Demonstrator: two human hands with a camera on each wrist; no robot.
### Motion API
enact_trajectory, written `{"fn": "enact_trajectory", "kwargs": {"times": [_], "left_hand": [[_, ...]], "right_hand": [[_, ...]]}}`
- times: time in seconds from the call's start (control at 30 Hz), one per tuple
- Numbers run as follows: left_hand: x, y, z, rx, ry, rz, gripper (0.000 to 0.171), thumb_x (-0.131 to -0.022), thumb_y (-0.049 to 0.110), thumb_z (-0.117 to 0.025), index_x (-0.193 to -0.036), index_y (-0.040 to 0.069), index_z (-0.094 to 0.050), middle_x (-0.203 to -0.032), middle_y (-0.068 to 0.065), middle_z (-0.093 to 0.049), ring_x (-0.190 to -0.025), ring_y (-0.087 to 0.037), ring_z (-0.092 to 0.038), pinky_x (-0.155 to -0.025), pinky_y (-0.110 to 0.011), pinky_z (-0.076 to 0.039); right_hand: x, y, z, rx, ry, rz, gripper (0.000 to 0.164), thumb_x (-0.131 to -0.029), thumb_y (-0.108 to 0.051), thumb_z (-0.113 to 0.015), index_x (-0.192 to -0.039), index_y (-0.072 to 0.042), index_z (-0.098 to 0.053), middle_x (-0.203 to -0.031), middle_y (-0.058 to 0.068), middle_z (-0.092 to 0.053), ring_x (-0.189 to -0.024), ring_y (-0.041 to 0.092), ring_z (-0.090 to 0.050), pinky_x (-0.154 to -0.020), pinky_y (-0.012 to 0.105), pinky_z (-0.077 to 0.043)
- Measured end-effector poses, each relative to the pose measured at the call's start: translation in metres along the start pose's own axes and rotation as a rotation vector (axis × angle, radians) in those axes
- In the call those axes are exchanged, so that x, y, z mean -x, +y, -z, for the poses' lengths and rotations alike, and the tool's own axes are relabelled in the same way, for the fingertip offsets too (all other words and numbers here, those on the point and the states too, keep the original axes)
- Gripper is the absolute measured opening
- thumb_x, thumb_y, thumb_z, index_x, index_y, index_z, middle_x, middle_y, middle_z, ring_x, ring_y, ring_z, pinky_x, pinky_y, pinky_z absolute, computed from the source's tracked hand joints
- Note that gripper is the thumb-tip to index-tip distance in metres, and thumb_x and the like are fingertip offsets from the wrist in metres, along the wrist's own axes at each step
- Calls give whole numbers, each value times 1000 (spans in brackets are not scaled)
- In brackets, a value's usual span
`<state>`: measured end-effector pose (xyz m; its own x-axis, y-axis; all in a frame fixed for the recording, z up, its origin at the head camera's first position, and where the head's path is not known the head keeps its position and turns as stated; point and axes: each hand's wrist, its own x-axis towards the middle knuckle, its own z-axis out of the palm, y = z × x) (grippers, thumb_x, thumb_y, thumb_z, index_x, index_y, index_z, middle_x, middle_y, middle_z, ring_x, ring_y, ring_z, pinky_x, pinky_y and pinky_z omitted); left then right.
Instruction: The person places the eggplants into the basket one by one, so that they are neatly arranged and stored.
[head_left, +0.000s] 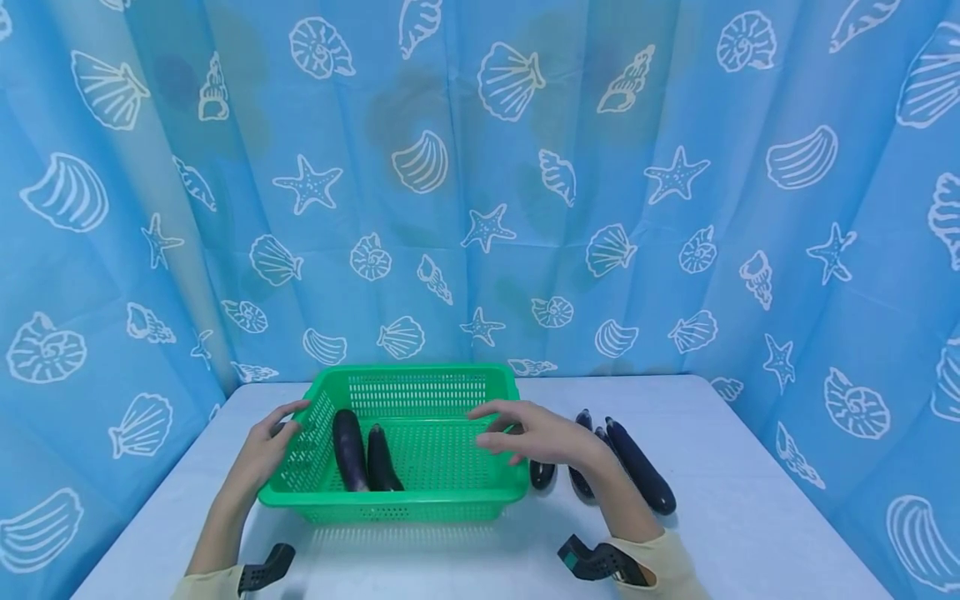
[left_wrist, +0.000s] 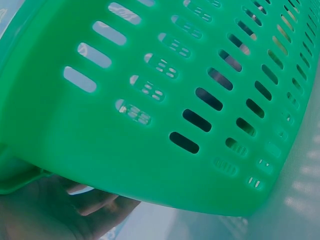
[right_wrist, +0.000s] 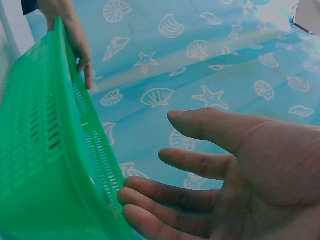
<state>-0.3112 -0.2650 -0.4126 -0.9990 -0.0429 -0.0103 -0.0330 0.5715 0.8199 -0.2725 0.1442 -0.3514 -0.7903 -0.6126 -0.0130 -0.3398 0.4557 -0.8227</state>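
A green plastic basket [head_left: 393, 497] with slotted walls sits on the table, and two dark purple eggplants lie at its left: a longer eggplant [head_left: 348, 450] and a shorter eggplant [head_left: 381, 460]. My left hand [head_left: 268, 446] is at the basket's left rim, its fingers loosely extended along it; in the left wrist view the slotted wall partly hides that hand [left_wrist: 65, 207]. Over the basket's right side hovers my right hand [head_left: 528, 433], fingers spread and nothing in them. The right wrist view shows the right hand's bare palm [right_wrist: 250, 185] beside the rim.
Several more eggplants lie on the white table [head_left: 720, 467] right of the basket, among them a long eggplant [head_left: 639, 467]; my right hand and forearm partly cover the others. A blue shell-patterned curtain [head_left: 465, 183] hangs behind the table and along both sides.
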Motion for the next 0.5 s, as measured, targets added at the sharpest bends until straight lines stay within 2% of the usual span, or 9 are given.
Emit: {"fn": "enact_trajectory", "kwargs": {"times": [0.13,0.27,0.5], "left_hand": [[0,1,0,0,2,-2,50,-104,28,-31,-153,18,-32,-154,-29,-33,-139,-50,-36,-108,-69,-30],[0,0,-1,-5,5,-6,50,-104,28,-31,-153,17,-33,-153,-29,-34,-138,-50,-37,-108,-69,-30],[0,0,-1,-4,11,-3,50,-104,29,-31,-153,17,-33,-153,-30,-35,-136,-50,-39,-107,-68,-32]], "right_hand": [[9,4,6,24,23,-9,50,-97,-39,-57,-143,-21,-48,-134,14,-59,-114,26,-64,-79,35,-59],[15,10,10,16,42,-22,50,-97,-40,-58,-143,-21,-48,-137,14,-58,-117,30,-62,-81,38,-59],[24,18,18,29,64,-24,50,-98,-38,-57,-143,-17,-48,-130,16,-62,-112,30,-65,-79,39,-58]]}}
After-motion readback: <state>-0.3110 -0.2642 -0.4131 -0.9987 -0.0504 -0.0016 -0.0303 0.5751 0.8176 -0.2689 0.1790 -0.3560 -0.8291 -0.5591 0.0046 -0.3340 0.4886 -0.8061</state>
